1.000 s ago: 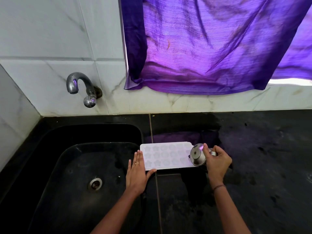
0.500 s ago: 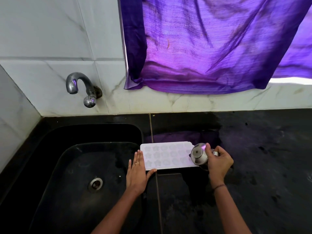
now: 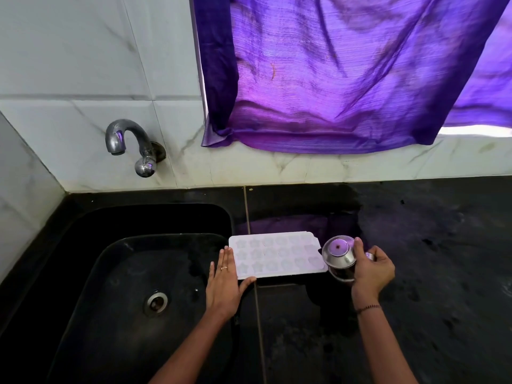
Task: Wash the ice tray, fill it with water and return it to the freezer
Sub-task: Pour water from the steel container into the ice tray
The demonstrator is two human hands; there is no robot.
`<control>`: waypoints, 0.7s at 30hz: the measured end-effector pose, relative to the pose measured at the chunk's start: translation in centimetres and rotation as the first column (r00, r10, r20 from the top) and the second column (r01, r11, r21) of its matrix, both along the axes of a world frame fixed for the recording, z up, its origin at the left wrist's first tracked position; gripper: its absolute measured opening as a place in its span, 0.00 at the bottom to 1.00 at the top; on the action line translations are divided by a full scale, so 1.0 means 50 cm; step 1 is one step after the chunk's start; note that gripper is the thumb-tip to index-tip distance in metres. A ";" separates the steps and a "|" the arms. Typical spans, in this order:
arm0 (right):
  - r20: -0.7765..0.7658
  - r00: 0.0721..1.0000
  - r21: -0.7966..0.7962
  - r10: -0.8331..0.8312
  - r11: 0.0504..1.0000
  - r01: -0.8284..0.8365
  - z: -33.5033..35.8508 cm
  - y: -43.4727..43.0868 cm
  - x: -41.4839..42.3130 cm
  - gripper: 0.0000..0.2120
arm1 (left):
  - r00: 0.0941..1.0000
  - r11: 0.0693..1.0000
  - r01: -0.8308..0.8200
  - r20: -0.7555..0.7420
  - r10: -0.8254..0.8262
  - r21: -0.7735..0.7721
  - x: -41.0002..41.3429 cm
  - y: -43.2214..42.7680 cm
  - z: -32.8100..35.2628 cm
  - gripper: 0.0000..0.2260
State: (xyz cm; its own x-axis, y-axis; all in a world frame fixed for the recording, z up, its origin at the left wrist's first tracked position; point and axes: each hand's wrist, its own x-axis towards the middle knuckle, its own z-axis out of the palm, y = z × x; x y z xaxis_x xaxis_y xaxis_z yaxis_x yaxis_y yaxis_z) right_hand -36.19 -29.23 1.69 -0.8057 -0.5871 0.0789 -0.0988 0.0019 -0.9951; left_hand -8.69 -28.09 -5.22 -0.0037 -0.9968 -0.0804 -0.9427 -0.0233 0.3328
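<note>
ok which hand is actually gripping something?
The right hand: its fingers curl round the steel cup at the ice tray's right end. The left hand lies flat, fingers straight, against the tray's left end.

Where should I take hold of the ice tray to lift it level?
Take the flat rim at its left short end, coming from the sink side, thumb on top. The tray lies flat, cells up, and that end reaches the sink edge, where the left hand lies open against it. The cup in the right hand crowds the right end.
</note>
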 end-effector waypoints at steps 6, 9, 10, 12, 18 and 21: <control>-0.110 0.994 0.001 0.011 1.000 -0.011 0.003 0.004 -0.007 0.21 | 1.000 1.000 0.002 0.007 -0.002 0.005 -0.001 0.001 0.004 0.58; -0.160 0.987 -0.006 0.022 1.000 -0.023 0.003 0.006 -0.009 0.21 | 1.000 1.000 0.003 0.013 -0.003 0.004 0.000 0.000 0.003 0.58; -0.175 0.984 -0.008 0.026 1.000 -0.028 0.004 0.007 -0.009 0.21 | 1.000 1.000 0.004 0.012 -0.004 0.004 0.000 0.000 0.003 0.58; -0.206 0.978 -0.009 0.034 0.999 -0.037 0.005 0.009 -0.008 0.20 | 1.000 1.000 0.002 0.002 -0.002 0.002 -0.001 0.000 0.003 0.58; -0.319 0.944 -0.009 0.081 0.996 -0.089 0.002 0.009 -0.007 0.22 | 1.000 1.000 0.005 0.014 -0.005 0.013 0.000 0.001 0.003 0.59; -0.389 0.916 0.008 0.093 0.995 -0.097 -0.001 0.006 -0.008 0.21 | 1.000 1.000 0.006 0.019 -0.006 0.016 0.000 0.000 0.004 0.59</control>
State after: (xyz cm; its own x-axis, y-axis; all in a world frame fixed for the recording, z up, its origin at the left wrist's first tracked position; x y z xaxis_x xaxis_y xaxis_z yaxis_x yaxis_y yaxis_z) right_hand -36.60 -28.92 1.64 -0.6506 -0.6564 0.3818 -0.4771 -0.0378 -0.8780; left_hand -8.69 -28.09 -5.01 -0.0080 -0.9953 -0.0967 -0.9489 -0.0229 0.3148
